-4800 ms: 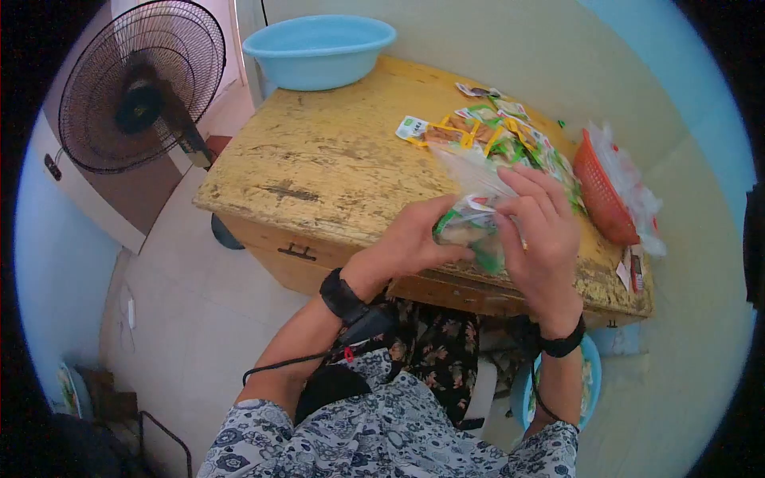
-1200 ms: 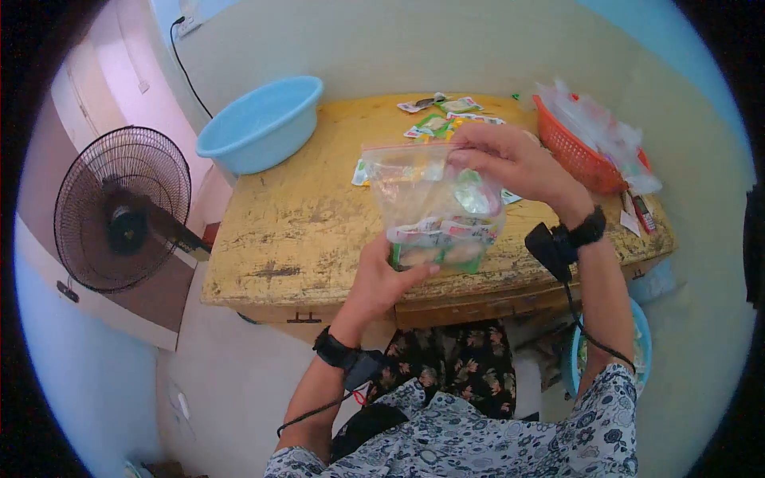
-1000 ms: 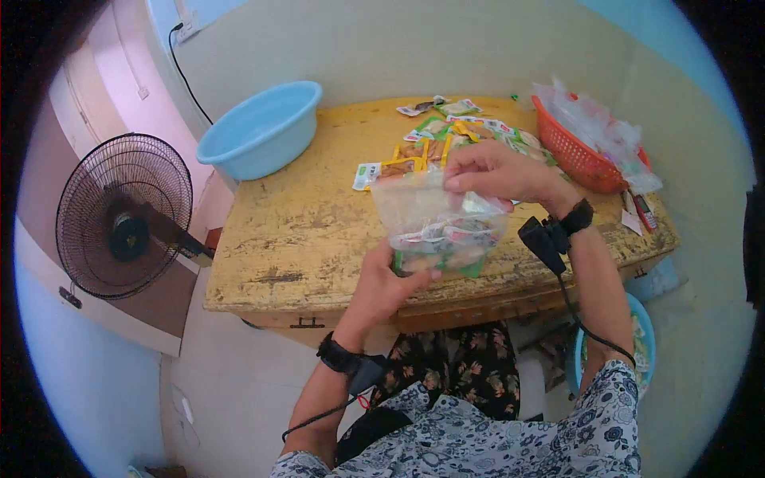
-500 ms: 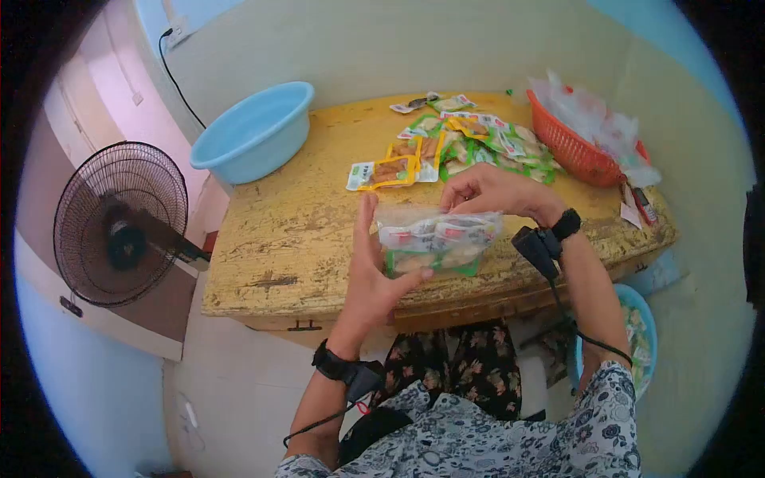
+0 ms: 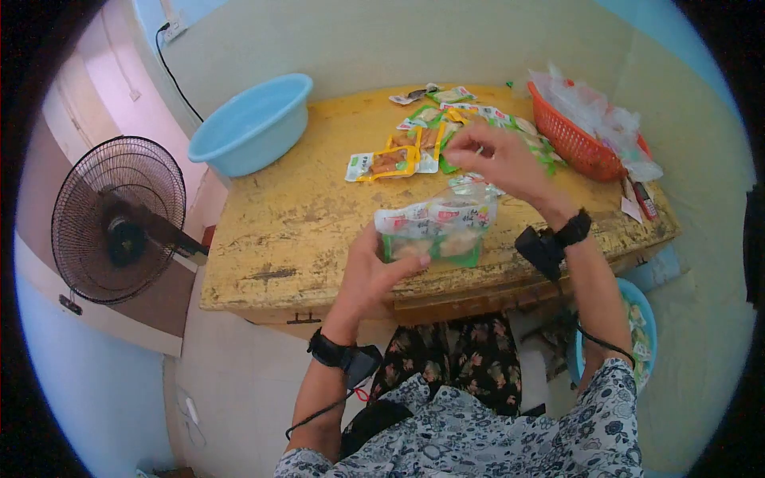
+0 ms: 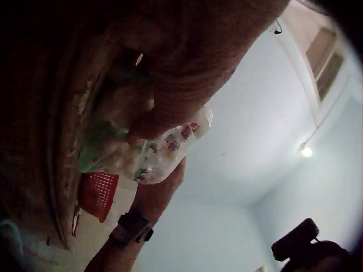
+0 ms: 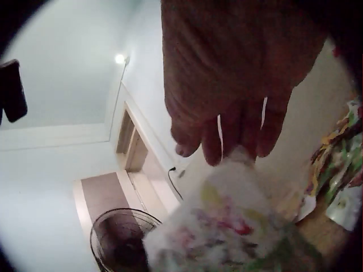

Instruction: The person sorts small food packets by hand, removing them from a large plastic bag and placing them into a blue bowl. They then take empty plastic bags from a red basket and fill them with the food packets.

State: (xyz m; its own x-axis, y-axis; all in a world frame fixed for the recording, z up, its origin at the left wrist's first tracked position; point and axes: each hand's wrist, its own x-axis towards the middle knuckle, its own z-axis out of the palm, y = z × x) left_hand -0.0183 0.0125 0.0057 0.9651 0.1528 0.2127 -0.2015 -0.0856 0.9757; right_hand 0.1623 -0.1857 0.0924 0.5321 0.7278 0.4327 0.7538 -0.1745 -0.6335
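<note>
Over the near edge of the yellow wooden table (image 5: 303,203) I see both hands on a clear plastic bag (image 5: 437,233) packed with small snack sachets. My left hand (image 5: 368,275) grips the bag from below and from its left end: the thumb lies across the lower front and the other fingers curl round behind, out of sight from the head camera. My right hand (image 5: 498,159) is higher and farther in over the table, fingers bunched together, and the right wrist view shows their tips (image 7: 244,136) closing on the gathered top of the bag. I cannot tell whether the bag's bottom touches the table. Beyond the hands, loose packets (image 5: 398,159) lie scattered on the tabletop, an orange basket (image 5: 574,143) of clear bags sits at the far right corner, and a light blue basin (image 5: 251,119) stands at the far left. A black fan (image 5: 118,219) stands on the floor to the left of the table.
</note>
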